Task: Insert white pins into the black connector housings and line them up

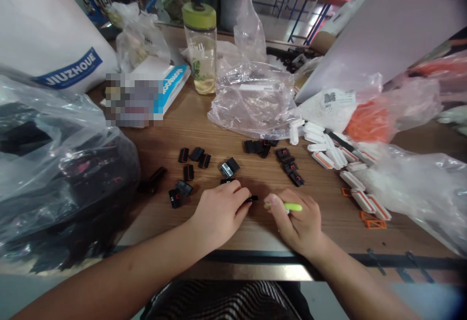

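My left hand (221, 211) is closed near the table's front edge, with a small black part (253, 198) pinched at its fingertips. To its right, my right hand (299, 219) is wrapped round a yellow-green tool (294, 207); the tool's far end is mostly hidden by the fingers. A short gap separates the two hands. Just beyond my left hand lies a black connector with a pale face (227, 168). More black connectors lie to the left (188, 172) and in a row at the right (291, 166).
White parts (324, 145) and orange frames (373, 221) lie on the right. A clear plastic bag (255, 98) and a green-lidded bottle (200, 47) stand behind. A large bag of black parts (62, 174) fills the left; another plastic bag (426, 188) is at the right.
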Motion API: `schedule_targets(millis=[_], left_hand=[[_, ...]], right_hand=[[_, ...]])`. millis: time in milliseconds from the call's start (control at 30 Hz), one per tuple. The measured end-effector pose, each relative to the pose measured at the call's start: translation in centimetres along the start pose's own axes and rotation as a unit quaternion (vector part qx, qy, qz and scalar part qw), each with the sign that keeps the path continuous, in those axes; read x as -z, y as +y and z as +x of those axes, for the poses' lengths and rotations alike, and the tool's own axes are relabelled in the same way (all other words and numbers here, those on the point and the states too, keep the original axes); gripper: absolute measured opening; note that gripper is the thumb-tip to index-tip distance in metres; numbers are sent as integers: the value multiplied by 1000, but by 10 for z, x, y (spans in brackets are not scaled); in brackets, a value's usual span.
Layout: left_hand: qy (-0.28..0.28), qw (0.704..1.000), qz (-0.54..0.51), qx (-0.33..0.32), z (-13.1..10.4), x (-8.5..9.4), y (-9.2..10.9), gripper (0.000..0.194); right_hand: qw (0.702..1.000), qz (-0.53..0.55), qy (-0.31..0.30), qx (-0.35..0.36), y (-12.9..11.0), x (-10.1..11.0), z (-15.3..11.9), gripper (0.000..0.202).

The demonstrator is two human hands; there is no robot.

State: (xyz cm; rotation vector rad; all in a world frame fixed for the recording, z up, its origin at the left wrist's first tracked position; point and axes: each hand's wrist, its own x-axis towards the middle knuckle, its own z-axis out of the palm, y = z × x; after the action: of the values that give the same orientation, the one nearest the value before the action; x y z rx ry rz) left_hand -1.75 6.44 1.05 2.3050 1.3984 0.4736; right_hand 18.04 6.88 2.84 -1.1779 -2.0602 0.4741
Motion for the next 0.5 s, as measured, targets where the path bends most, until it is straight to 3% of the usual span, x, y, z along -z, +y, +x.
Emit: schedule_targets(millis=[67, 167, 300, 400, 500], left_hand=[[14, 998, 54, -9, -2, 3, 1, 15], [52, 993, 102, -9, -1, 12, 0, 11], [124, 986, 109, -2, 9, 19, -5, 25], [136, 984, 108, -36, 20, 15, -11, 40], [106, 983, 137, -62, 28, 7, -20, 32]], right_hand=[[994, 63, 64, -59, 3, 3, -1, 27], [962, 154, 177, -139, 7, 11, 2, 33], [936, 177, 274, -132, 7, 34, 6, 32], [942, 90, 298, -130, 16, 56, 4, 32], [958, -50, 248, -133, 41, 76, -5, 30]])
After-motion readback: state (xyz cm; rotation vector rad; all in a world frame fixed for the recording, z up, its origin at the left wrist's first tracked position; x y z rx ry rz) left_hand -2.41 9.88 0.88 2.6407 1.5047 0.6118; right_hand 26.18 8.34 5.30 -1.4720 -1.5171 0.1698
